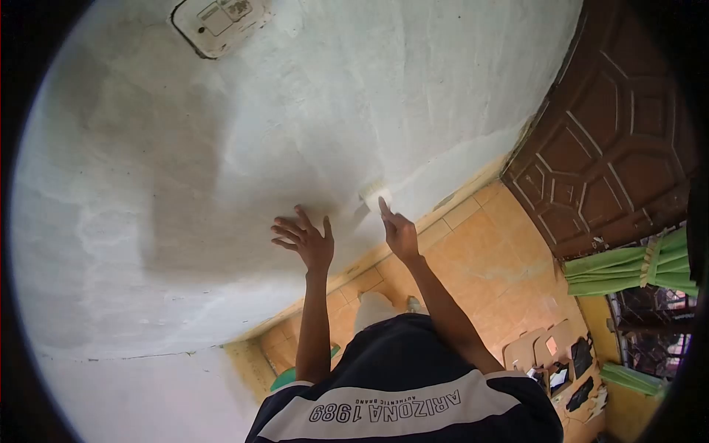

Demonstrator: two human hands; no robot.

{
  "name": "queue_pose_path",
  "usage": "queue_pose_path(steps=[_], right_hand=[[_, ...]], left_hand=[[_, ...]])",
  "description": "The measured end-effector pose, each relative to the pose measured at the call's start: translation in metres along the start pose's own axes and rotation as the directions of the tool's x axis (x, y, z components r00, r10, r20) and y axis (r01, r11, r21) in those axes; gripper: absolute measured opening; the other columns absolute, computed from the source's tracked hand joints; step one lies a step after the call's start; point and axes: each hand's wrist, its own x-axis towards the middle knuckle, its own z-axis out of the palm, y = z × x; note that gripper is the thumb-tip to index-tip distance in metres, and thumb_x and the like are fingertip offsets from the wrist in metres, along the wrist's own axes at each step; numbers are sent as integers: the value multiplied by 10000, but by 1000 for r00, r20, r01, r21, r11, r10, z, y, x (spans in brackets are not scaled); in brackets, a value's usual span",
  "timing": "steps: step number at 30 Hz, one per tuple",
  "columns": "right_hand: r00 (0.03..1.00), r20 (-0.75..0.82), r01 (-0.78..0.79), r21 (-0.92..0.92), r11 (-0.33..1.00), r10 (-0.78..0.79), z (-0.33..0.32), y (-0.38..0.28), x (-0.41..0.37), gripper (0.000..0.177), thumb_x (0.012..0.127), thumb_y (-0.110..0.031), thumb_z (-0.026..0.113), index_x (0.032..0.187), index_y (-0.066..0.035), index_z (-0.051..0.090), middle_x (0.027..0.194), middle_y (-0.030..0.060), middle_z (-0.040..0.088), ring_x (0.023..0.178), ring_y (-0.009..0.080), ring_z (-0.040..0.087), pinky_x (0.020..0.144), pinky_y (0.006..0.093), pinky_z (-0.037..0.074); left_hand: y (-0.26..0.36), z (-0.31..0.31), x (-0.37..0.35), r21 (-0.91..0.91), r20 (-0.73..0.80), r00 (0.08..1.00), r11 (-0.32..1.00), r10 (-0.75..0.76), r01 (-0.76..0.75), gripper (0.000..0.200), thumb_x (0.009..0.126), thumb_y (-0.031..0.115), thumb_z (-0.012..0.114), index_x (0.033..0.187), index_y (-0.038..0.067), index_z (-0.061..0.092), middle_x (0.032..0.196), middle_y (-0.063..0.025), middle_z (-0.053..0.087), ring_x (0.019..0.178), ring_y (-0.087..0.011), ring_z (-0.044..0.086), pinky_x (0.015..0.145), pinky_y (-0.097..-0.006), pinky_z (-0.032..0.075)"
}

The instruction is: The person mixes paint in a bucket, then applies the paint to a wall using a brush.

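Note:
A paintbrush [375, 195] with pale bristles is gripped in my right hand [401, 235], one finger stretched along it. Its bristles appear to be against the whitish wall [310, 111], low down near the floor. To the left of the brush, my left hand [310, 247] has its fingers spread and holds nothing. It is at the wall surface, but whether the palm touches cannot be made out. Streaky, uneven white covers the wall, with shadows around both hands.
A switch plate [218, 22] sits on the wall at top left. On the right stand a brown panelled door [605, 125] and a green curtain [620, 262]. Orange tiles [480, 251] cover the floor. Brown furniture [543, 343] with dark items lies lower right; a green object [283, 379] shows beside my left arm.

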Motion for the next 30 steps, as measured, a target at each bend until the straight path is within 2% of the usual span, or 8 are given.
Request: queue_pose_path(steps=[5, 8, 14, 16, 23, 26, 28, 30], right_hand=[[980, 149, -107, -163, 981, 131, 20, 48, -41, 383, 949, -98, 633, 1331, -96, 642, 681, 205, 614, 579, 326, 623, 558, 399, 491], [971, 169, -166, -40, 985, 170, 11, 12, -20, 365, 951, -129, 630, 1311, -68, 649, 679, 217, 613, 531, 302, 578, 549, 383, 480], [982, 100, -177, 193, 965, 161, -34, -121, 35, 366, 966, -71, 626, 1331, -87, 648, 573, 55, 452, 520, 142, 358, 510, 275, 365], [999, 44, 8, 231, 973, -19, -41, -139, 46, 431, 949, -66, 654, 1369, -160, 630, 627, 100, 510, 533, 171, 425, 530, 320, 422], [996, 84, 12, 30, 999, -15, 15, -45, 1, 483, 950, -52, 634, 1405, -207, 600, 624, 106, 512, 537, 251, 491, 545, 368, 447], [998, 68, 12, -3, 1000, -12, 36, 12, -49, 408, 933, -52, 653, 1327, -155, 662, 583, 104, 470, 522, 184, 434, 523, 335, 398], [964, 177, -175, -145, 974, 200, 44, 38, -66, 286, 937, -106, 660, 1216, -114, 724, 571, 123, 533, 493, 168, 459, 505, 340, 397], [964, 150, -210, -90, 974, 221, 41, 15, -46, 247, 935, -125, 670, 1170, -93, 740, 562, 121, 538, 477, 149, 447, 491, 335, 390]], left_hand=[[1, -35, -7, -98, 46, 997, 994, 57, -52, 859, 956, 359, 623, 1628, 175, 119, 1618, -323, -158, 1486, -539, -145, 1145, -712, 15], [-5, -48, -19, -205, -1, 1000, 978, -23, 22, 834, 931, 274, 647, 1623, 207, 185, 1636, -295, -139, 1513, -496, -98, 1163, -676, 91], [-29, -65, -20, -161, -53, 987, 976, -155, 145, 810, 942, 265, 629, 1618, 170, 192, 1628, -319, -120, 1512, -507, -76, 1162, -682, 102], [-37, -67, -18, -186, -21, 990, 973, -142, 136, 838, 941, 267, 634, 1620, 146, 158, 1627, -323, -112, 1502, -530, -69, 1168, -677, 117], [-48, -58, -19, -156, 27, 996, 984, -81, 84, 887, 922, 310, 662, 1617, 130, 141, 1612, -345, -128, 1484, -559, -93, 1154, -698, 163], [-49, -53, -19, -182, 23, 996, 979, -89, 91, 890, 917, 322, 664, 1615, 131, 146, 1609, -348, -130, 1482, -565, -93, 1152, -701, 163], [-50, -56, -20, -192, 41, 995, 977, -89, 95, 885, 916, 307, 664, 1616, 137, 150, 1612, -344, -129, 1484, -561, -90, 1155, -696, 166], [-52, -64, -19, -197, 58, 994, 975, -88, 98, 881, 915, 291, 665, 1617, 143, 153, 1614, -339, -128, 1486, -557, -86, 1157, -691, 169]])
